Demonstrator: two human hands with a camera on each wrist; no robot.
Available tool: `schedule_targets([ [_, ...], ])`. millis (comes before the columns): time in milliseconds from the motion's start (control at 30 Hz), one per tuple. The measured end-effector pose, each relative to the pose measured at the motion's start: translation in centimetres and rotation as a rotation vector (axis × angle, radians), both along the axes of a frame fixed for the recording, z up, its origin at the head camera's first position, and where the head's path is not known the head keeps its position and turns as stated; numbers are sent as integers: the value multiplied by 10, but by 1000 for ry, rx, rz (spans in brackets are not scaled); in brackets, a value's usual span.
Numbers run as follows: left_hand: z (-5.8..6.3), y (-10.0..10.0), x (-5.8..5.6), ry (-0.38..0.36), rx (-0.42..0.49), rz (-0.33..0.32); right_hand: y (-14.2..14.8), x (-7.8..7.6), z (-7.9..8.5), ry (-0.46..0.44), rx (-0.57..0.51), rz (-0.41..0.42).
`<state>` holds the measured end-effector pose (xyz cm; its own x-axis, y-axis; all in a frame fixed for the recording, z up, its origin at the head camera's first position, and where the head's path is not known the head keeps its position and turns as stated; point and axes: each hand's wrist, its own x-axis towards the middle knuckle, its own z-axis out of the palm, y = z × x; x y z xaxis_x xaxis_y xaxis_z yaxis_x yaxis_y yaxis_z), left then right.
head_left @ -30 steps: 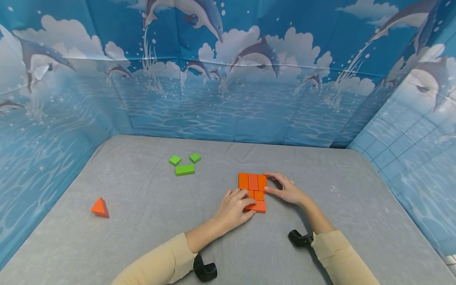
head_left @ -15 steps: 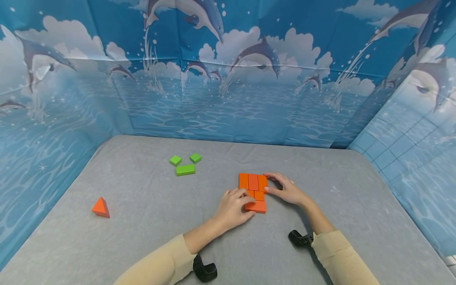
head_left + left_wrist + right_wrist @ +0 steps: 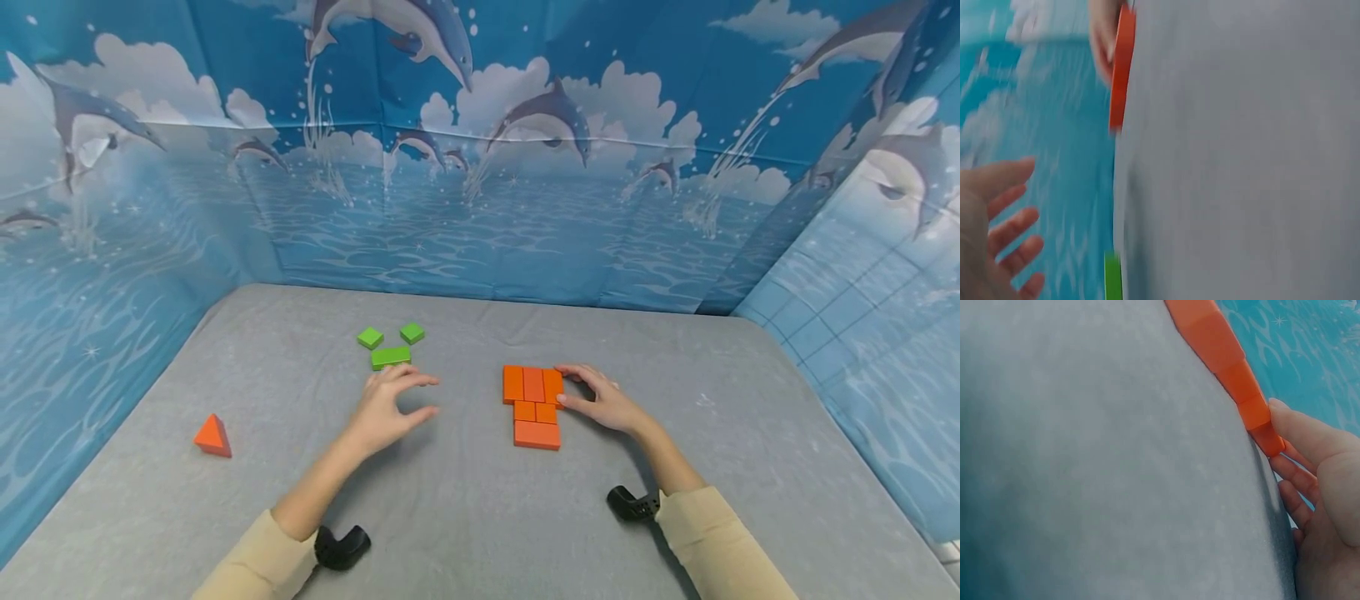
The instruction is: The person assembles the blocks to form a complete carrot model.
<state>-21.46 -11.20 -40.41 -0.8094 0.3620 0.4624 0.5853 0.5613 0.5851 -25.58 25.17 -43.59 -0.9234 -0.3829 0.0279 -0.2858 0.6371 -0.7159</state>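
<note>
My right hand [image 3: 603,404] curls round the right edge of the orange blocks [image 3: 534,385] on grey cloth [image 3: 480,525] — likely steadying their snug layout — left hand [image 3: 381,414] spread, empty, near green blocks [image 3: 390,357].

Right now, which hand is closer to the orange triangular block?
Left. The left hand hovers right of the triangular block; the right hand is farther right, touching the flat orange blocks.

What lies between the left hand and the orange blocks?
In the head view, only bare gray cloth lies between the left hand and the orange blocks.
</note>
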Motion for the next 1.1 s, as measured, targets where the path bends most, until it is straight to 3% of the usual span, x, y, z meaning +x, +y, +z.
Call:
schedule_targets([
  [133, -4, -56, -3, -9, -17, 20, 0, 0, 1, 5, 21, -1],
  [267, -7, -110, -2, -11, -21, 98, 0, 0, 1, 8, 29, -4],
  [533, -5, -192, 17, -172, -18, 233, -1, 0, 1, 9, 38, -10],
  [833, -12, -235, 37, -254, -29, 243, -1, 0, 1, 4, 41, -18],
  [1100, -13, -250, 47, -490, -22, 223, -1, 0, 1, 2, 39, -16],
])
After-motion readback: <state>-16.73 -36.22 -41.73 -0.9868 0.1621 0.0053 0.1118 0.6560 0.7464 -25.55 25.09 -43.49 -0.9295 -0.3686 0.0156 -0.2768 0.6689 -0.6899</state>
